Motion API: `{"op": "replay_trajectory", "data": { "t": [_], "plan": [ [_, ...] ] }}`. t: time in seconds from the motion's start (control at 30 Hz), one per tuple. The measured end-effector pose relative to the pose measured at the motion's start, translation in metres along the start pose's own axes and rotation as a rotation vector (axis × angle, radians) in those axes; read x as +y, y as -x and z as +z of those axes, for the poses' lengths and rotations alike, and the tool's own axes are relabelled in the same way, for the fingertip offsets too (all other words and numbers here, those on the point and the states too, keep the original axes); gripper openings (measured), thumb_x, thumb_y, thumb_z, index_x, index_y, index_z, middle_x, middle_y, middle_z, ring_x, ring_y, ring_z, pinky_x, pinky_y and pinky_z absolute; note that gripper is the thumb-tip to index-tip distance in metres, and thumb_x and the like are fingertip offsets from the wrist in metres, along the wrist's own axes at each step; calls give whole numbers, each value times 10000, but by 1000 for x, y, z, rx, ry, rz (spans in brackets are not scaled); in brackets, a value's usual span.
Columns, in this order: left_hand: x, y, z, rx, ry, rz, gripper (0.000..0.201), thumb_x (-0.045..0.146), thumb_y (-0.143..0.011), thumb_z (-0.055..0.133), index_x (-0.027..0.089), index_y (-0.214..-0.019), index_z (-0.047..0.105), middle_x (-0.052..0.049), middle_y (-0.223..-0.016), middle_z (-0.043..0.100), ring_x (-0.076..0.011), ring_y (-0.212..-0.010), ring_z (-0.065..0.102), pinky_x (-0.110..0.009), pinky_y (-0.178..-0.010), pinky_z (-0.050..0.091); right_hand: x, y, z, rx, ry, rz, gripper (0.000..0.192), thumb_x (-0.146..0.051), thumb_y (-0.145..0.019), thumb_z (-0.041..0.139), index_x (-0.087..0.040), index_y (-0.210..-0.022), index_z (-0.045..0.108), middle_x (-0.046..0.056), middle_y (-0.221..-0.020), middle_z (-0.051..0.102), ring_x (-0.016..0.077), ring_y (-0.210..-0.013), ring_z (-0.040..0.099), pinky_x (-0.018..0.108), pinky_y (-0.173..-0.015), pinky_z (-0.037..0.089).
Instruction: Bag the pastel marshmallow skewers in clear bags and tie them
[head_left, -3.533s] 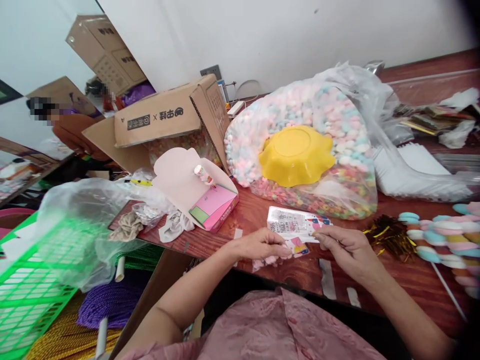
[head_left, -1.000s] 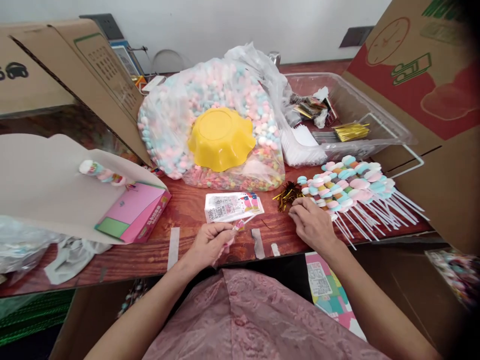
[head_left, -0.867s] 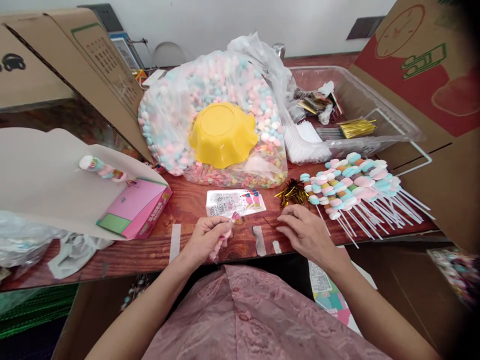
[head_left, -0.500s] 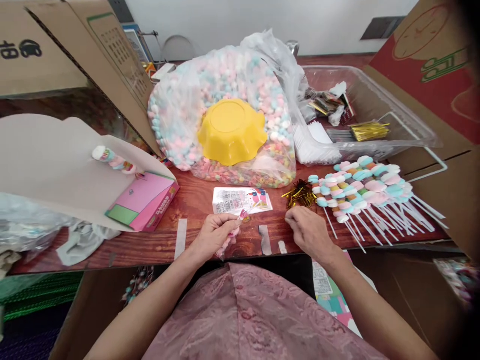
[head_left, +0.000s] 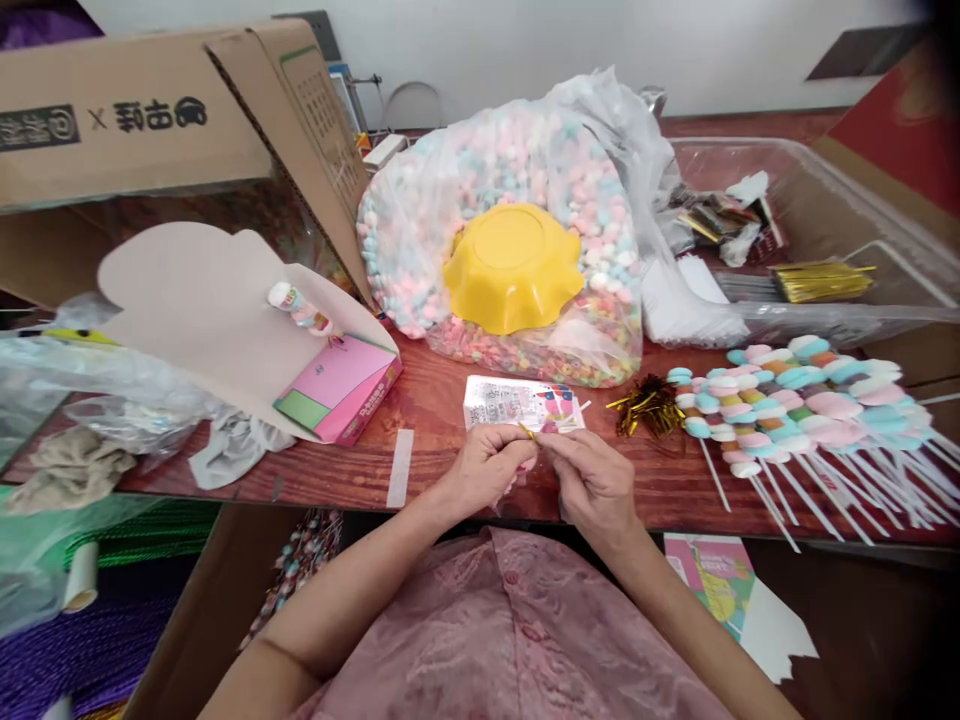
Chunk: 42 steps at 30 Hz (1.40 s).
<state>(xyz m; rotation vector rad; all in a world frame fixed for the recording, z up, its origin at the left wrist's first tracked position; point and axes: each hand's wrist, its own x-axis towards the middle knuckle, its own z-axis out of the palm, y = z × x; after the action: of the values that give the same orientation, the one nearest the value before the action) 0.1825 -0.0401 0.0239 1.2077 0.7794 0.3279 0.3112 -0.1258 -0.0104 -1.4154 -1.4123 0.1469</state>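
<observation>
Since half a second ago the right hand (head_left: 596, 485) has left the gold tie pile and come in to meet the left hand (head_left: 484, 470) at the table's near edge. Both hands now work one small item between them.

Left hand: fingers closed around a wrapped pink candy packet (head_left: 525, 466), mostly hidden in the fist. Right hand: thumb and forefinger pinched narrow on a gold twist tie (head_left: 526, 431), whose short end sticks up between the two hands. Tie and packet neck meet at the fingertips; whether the tie is wound round cannot be told.

Just beyond the fingers lies a flat stack of printed bags (head_left: 520, 402) on the red-brown table (head_left: 360, 470). Right of the stack, a loose tuft of gold ties (head_left: 646, 405). Further right, a row of marshmallow skewers (head_left: 795, 405), sticks pointing toward the near edge.

Behind the stack, a big clear sack of pastel marshmallows (head_left: 465, 210) with an upturned yellow bowl (head_left: 512, 265) on it. A clear plastic tray (head_left: 862, 250) at far right holds more gold ties and wrappers.

Left: an open pink display box (head_left: 337, 385) with one skewer standing in it, crumpled plastic beside it, and a large cardboard carton (head_left: 150, 110) behind.
</observation>
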Motion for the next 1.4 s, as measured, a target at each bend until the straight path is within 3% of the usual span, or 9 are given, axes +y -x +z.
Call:
{"op": "replay_trajectory", "data": {
  "t": [0.23, 0.47, 0.7, 0.8, 0.9, 1.07, 1.13, 1.27, 1.4],
  "plan": [
    [-11, 1, -17, -19, -18, 117, 344, 445, -777, 626, 148, -629, 537, 43, -548, 478, -33, -449, 370, -178, -426, 278, -2, 0, 5, -49, -1, 107, 214, -133, -876, 568, -237, -1040, 658, 7, -821, 709, 142, -712, 654, 271, -672, 516],
    [-9, -1, -16, -14, 12, 99, 370, 443, -761, 643, 145, -580, 518, 56, -522, 447, -22, -419, 333, -177, -399, 240, -10, -3, 3, -13, 174, 38, 120, -163, -848, 600, -218, -747, 563, -24, -647, 601, 114, -565, 551, 241, -565, 438],
    [-3, 3, -13, -60, 89, -63, 363, 479, -732, 665, 162, -620, 528, 64, -497, 462, -28, -311, 318, -170, -283, 217, -4, 16, 5, -7, -344, 487, 56, -278, -802, 689, -223, -809, 687, 0, -762, 705, 156, -673, 635, 276, -642, 515],
    [1, 3, -15, -134, 72, -94, 359, 478, -719, 688, 155, -629, 560, 62, -480, 478, -24, -298, 317, -157, -268, 220, 1, 10, -2, -161, -590, 556, 104, -313, -799, 675, -209, -792, 677, 1, -717, 685, 155, -642, 625, 287, -640, 520],
    [7, 3, -18, -278, 55, -187, 311, 417, -691, 718, 141, -605, 604, 42, -448, 513, -28, -286, 340, -149, -261, 218, 0, -2, -17, -369, -466, 346, 169, -301, -857, 596, -192, -735, 639, 8, -658, 625, 144, -598, 574, 269, -580, 479],
    [13, 5, -24, -591, 83, -432, 165, 282, -600, 760, 131, -627, 700, -31, -515, 635, -104, -389, 535, -184, -339, 419, -14, -15, -43, -445, -91, -474, 226, -107, -880, 438, -187, -925, 646, 49, -708, 637, 170, -656, 561, 354, -691, 511],
    [16, 6, -24, -694, 76, -484, 140, 259, -575, 773, 138, -614, 714, -48, -534, 650, -129, -426, 566, -204, -348, 443, -20, -17, -49, -478, -43, -676, 259, -89, -879, 446, -157, -1039, 639, 66, -724, 652, 189, -694, 584, 398, -748, 533],
    [26, 3, -24, -841, -10, -498, 146, 292, -579, 794, 165, -583, 723, -60, -516, 641, -139, -375, 505, -222, -288, 360, -28, -22, -53, -532, -48, -708, 308, -105, -900, 493, -171, -1175, 615, 44, -741, 660, 180, -717, 599, 381, -741, 543],
    [30, -2, -17, -1004, -187, -494, 171, 338, -587, 821, 196, -578, 727, -42, -474, 599, -125, -322, 426, -201, -250, 242, -32, -24, -55, -615, -53, -682, 227, -124, -904, 510, -215, -1056, 651, 16, -703, 621, 168, -663, 566, 360, -670, 496]
  ]
}}
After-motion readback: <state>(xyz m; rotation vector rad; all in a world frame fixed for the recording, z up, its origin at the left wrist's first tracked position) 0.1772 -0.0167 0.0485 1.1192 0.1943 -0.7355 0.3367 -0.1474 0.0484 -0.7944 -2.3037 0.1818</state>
